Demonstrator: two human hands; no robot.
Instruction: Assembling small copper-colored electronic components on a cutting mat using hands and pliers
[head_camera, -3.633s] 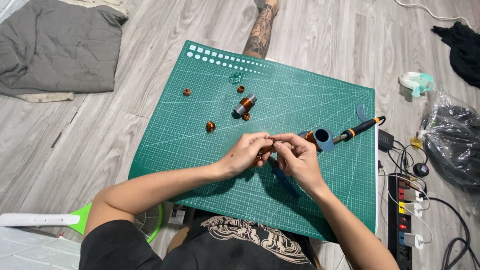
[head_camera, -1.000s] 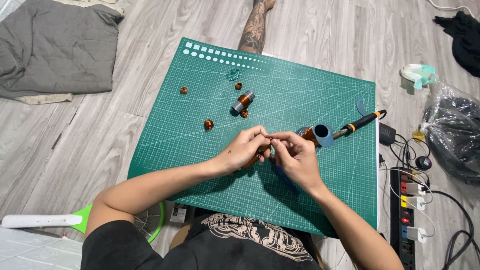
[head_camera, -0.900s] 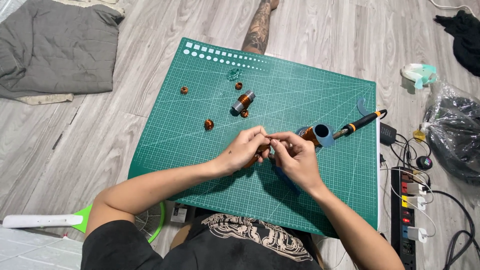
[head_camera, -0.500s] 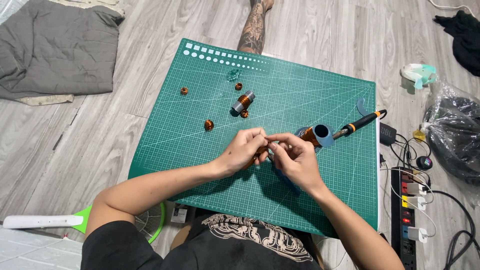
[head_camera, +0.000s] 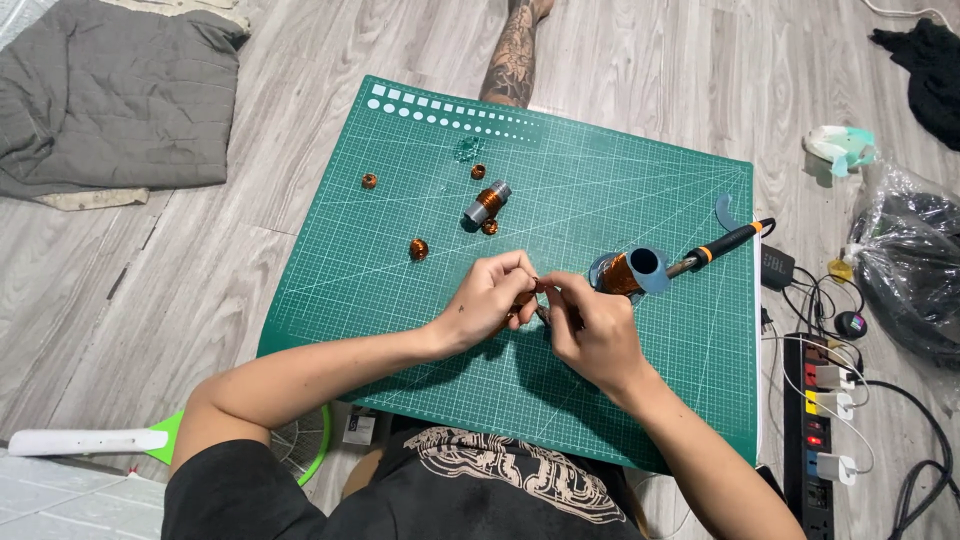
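Over the green cutting mat (head_camera: 400, 270), the left hand (head_camera: 488, 298) and right hand (head_camera: 590, 328) pinch a small copper-coloured coil (head_camera: 524, 300) between their fingertips; it is mostly hidden, only a brown sliver showing.

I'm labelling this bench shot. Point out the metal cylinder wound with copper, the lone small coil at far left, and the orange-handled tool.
Metal cylinder (head_camera: 487, 203), head view, copper-wound middle.
Small coil (head_camera: 369, 181), head view, centre.
Orange-handled tool (head_camera: 722, 244), head view, black grip.

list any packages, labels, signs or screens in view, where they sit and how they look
Clear plastic bag: on the floor right of the green cutting mat, crumpled, dark contents.
Small card or tag: on the floor below the mat's near edge, pale rectangle with dark marks.
No signs or screens show.
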